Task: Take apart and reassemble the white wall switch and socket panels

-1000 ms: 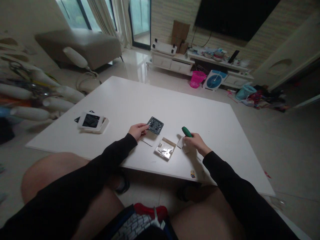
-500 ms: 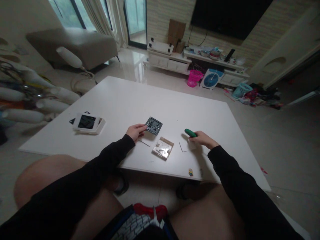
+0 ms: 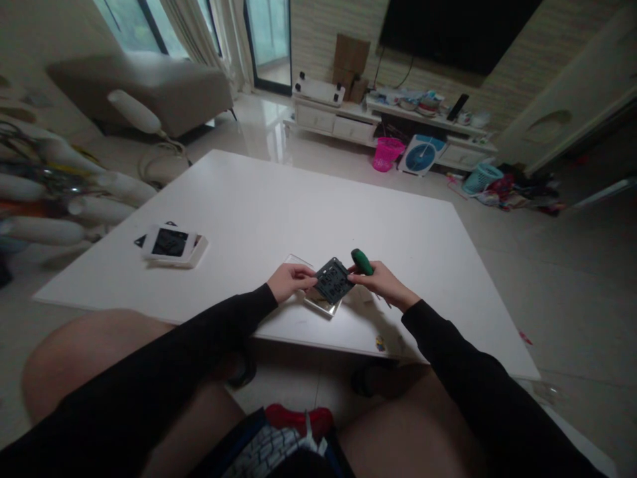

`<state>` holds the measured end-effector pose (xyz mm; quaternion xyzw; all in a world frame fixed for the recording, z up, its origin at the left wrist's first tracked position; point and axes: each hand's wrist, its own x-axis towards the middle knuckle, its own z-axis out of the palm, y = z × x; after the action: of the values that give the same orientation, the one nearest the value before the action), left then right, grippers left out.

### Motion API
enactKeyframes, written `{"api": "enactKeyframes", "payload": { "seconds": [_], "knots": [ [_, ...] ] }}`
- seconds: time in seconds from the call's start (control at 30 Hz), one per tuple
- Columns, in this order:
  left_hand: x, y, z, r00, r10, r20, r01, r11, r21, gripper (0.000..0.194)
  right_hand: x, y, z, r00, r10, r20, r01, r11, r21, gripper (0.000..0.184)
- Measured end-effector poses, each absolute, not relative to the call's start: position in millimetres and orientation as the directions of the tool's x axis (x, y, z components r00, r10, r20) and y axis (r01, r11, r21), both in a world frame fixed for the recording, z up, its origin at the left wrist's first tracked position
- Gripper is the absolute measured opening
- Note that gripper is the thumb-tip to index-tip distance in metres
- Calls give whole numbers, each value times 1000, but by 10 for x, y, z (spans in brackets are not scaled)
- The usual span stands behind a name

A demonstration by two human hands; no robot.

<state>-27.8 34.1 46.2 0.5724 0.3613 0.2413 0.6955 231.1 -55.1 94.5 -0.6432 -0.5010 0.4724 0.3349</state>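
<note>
My left hand (image 3: 292, 281) pinches the left edge of a dark grey square wall-socket plate (image 3: 335, 281), tilted above the table. The fingertips of my right hand (image 3: 382, 281) reach the plate's right edge. That same hand is closed on a green-handled screwdriver (image 3: 362, 261), whose handle points up and away; its shaft is mostly hidden. Under the plate lies a shallow white square box (image 3: 326, 308), largely covered. A thin, clear-looking square frame (image 3: 297, 260) lies behind my left hand, partly hidden.
White and black panels (image 3: 169, 243) are stacked on a white box on the left of the white table (image 3: 279, 199). A small yellow sticker (image 3: 380, 343) is near the front edge. Beyond stand a pink basket (image 3: 387, 154) and a blue-and-white fan (image 3: 422, 155).
My left hand has carried the socket plate right, over the white box. My right hand has moved left with the screwdriver and now meets the plate's right edge.
</note>
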Motion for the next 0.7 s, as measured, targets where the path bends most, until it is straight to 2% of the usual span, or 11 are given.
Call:
{"api": "enactKeyframes", "payload": {
  "seconds": [0.13, 0.23, 0.33, 0.4, 0.47, 0.57, 0.63, 0.7],
  "knots": [
    [-254, 276, 416, 669, 709, -224, 82, 229, 970, 41, 2304, -537, 890, 38, 959, -281, 295, -279, -914, 35],
    [-251, 255, 398, 685, 711, -159, 60, 162, 985, 47, 2399, -474, 823, 214, 943, -256, 235, -304, -923, 36],
    [-284, 259, 373, 675, 737, 35, 107, -145, 984, 41, 2542, -410, 747, 477, 852, -217, 160, -326, -932, 43],
    [-324, 270, 335, 712, 681, 171, 148, -384, 911, 36, 2643, -387, 694, 557, 806, -199, 146, -331, -932, 45],
    [-364, 276, 275, 774, 583, 247, 157, -556, 816, 37, 2728, -382, 642, 600, 776, -196, 139, -342, -929, 44],
    [-398, 267, 164, 838, 477, 264, 147, -663, 734, 58, 2798, -388, 564, 644, 737, -204, 126, -365, -922, 40],
    [-401, 256, 88, 861, 442, 250, 134, -673, 728, 80, 2810, -389, 514, 656, 724, -214, 120, -380, -917, 38],
    [-392, 253, 21, 874, 424, 239, 127, -672, 729, 90, 2805, -386, 464, 658, 719, -225, 116, -392, -913, 37]
  ]
}}
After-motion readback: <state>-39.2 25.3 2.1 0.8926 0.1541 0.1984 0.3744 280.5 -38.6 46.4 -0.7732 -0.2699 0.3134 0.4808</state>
